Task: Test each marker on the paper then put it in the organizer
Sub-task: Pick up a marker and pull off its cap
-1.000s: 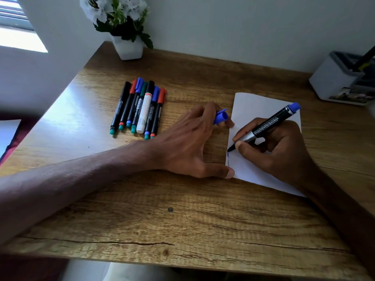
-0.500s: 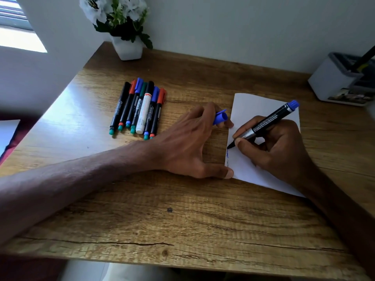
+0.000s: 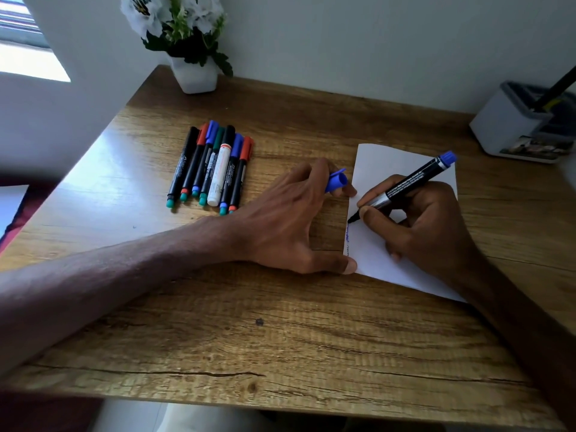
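Blue marker — pinched in right fingers.

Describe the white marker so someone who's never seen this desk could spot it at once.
On the desk, in front of the flower pot at its back left corner, lies a row of markers. The white marker is third from the row's right end. It alone has a white barrel; its neighbours are black.

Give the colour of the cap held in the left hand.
Blue: the cap sits pinched in the left hand, clearest in the head view.
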### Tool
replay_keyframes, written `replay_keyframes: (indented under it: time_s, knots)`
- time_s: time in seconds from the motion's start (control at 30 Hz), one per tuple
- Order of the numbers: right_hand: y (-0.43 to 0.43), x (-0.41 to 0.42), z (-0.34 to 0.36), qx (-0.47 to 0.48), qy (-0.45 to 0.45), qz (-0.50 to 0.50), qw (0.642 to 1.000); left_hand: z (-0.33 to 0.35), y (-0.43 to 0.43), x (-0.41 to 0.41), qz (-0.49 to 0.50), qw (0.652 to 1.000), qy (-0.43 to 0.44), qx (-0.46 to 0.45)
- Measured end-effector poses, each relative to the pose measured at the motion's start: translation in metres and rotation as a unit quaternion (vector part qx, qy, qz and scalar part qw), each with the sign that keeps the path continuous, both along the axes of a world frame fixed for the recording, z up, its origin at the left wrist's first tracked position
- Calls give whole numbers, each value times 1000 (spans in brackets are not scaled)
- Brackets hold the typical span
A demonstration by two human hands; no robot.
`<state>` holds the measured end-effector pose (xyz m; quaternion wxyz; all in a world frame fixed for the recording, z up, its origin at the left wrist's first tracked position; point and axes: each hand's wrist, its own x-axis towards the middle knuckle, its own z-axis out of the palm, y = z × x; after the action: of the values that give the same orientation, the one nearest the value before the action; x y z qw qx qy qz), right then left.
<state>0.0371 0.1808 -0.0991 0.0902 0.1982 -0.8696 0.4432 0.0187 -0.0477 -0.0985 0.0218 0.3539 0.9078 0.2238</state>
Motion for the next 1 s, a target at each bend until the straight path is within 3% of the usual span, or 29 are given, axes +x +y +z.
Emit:
replay_keyframes:
  time_s: [0.17,0.3,0.4,0.53,0.73,1.0]
  knots:
    - [0,0,-1,-35,-15,-9,999,1,0,1,2,1000,3,-2]
    - [3,-1,4,-178,-47,-39,982,2,0,2,-1,1000,3,0]
    - [5,-3,7,-235,-49,-55,969,2,0,0,-1,1000,2,0]
    - [6,-5,8,-246,-33,-34,968,6,-1,4,4,1000,-13,6]
    - [8,-6,13,-307,-47,17,950,11,0,6,53,978,-4,200]
    - [9,-3,19,-306,-32,55,950,0,-2,-3,39,985,62,157]
